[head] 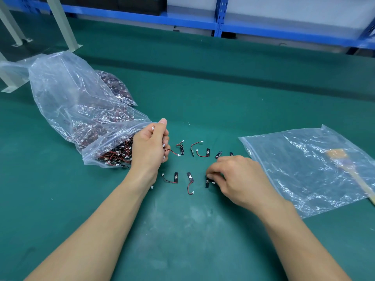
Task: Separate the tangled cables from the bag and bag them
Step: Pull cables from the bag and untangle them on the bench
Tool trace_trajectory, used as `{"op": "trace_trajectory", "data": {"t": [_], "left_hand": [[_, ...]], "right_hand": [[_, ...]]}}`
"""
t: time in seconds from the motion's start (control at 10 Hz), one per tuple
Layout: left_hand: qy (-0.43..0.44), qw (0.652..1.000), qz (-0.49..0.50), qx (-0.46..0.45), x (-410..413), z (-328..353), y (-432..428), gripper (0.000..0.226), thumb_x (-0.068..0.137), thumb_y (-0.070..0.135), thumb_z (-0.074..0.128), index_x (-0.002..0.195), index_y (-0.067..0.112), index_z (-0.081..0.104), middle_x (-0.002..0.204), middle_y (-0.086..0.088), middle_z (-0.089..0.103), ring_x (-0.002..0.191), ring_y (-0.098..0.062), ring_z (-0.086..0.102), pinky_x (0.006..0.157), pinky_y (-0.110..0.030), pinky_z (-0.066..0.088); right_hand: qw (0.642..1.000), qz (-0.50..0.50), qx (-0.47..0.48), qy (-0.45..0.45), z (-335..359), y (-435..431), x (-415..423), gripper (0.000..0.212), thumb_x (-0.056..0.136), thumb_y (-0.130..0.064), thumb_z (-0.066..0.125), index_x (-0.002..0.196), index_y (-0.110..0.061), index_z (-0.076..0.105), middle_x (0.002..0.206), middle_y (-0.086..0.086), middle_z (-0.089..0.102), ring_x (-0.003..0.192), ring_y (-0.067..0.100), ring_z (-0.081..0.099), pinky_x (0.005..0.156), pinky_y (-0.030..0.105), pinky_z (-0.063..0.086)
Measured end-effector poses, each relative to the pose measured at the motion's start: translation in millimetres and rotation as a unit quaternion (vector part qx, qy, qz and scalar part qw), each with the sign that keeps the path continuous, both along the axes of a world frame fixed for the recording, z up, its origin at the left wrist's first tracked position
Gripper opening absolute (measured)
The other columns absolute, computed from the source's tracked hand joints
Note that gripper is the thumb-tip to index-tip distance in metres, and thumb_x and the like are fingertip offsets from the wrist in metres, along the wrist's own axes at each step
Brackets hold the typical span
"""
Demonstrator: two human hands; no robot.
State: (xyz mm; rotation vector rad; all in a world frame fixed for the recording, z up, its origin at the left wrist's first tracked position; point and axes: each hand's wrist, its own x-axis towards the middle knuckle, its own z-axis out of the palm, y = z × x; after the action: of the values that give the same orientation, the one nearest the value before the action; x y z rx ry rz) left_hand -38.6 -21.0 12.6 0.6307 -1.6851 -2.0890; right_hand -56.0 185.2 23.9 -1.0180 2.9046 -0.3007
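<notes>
Bench [203, 88] green, open room upper ctr & bottom ctr, full bag [71, 102] of tangled cables [115, 155] ctr-left, flat bag [308, 169] at right edge, loose cables [190, 181] mid-frame btwn hands, left hand [150, 147] clutching cable clump [164, 145] at bag mouth, right hand [233, 177] pinching one cable [207, 181], blue shelving [219, 17] along top

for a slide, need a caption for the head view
Head view: left hand grips tangled cables beside the full bag while right hand pinches one cable on the mat.

Open mat [182, 230] nearside of scattered cables [190, 177]
</notes>
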Motion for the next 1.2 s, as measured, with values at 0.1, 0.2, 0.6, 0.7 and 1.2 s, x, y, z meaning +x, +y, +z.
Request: {"op": "trace_trajectory", "data": {"t": [0.1,0.2,0.6,0.7,1.2], "left_hand": [[0.0,1.0,-0.001,0.0,-0.1,0.0,0.1,0.038,0.1,0.034,0.056,0.065,0.021,0.048,0.05,0.007,0.042,0.039,-0.011,0.036,0.039,-0.016,0.024],[0.001,1.0,-0.003,0.001,-0.3,0.5,-0.2,0.038,0.1,0.034,0.056,0.065,0.021,0.048,0.05,0.007,0.042,0.04,-0.011,0.036,0.039,-0.017,0.025],[0.005,1.0,-0.005,0.0,-0.1,0.2,0.4,0.038,0.101,0.034,0.055,0.067,0.019,0.049,0.05,0.008,0.043,0.039,-0.011,0.037,0.038,-0.016,0.025],[0.01,1.0,-0.007,-0.001,-0.1,0.1,0.4,0.037,0.101,0.034,0.055,0.067,0.02,0.049,0.05,0.008,0.043,0.04,-0.011,0.038,0.038,-0.016,0.026],[0.013,1.0,0.001,-0.016,-0.1,-0.5,-1.2,0.038,0.1,0.036,0.055,0.065,0.022,0.053,0.051,0.009,0.047,0.041,-0.007,0.042,0.036,-0.017,0.03]], "right_hand": [[1.0,0.003,0.011,0.011,-1.1,-2.4,-0.1,0.023,0.103,-0.039,0.047,0.109,-0.039,0.069,0.098,-0.009,0.062,0.097,0.021,0.06,0.067,0.03,0.039],[1.0,0.004,0.013,0.014,-2.0,-3.2,0.4,0.024,0.103,-0.041,0.047,0.111,-0.039,0.069,0.098,-0.009,0.062,0.097,0.022,0.059,0.066,0.03,0.038],[0.977,-0.008,-0.197,0.078,2.2,-13.9,3.4,0.009,0.092,-0.024,0.069,0.092,-0.026,0.078,0.081,-0.012,0.069,0.065,0.01,0.057,0.059,0.034,0.05],[0.952,-0.011,-0.301,0.051,8.1,-31.2,6.3,0.013,0.089,-0.034,0.066,0.087,-0.027,0.077,0.079,-0.016,0.068,0.057,-0.006,0.044,0.06,0.034,0.05],[0.942,-0.029,-0.33,-0.043,1.0,-71.9,3.2,0.003,0.089,-0.03,0.075,0.088,-0.03,0.077,0.083,-0.014,0.072,0.059,0.0,0.049,0.068,0.037,0.051]]}}
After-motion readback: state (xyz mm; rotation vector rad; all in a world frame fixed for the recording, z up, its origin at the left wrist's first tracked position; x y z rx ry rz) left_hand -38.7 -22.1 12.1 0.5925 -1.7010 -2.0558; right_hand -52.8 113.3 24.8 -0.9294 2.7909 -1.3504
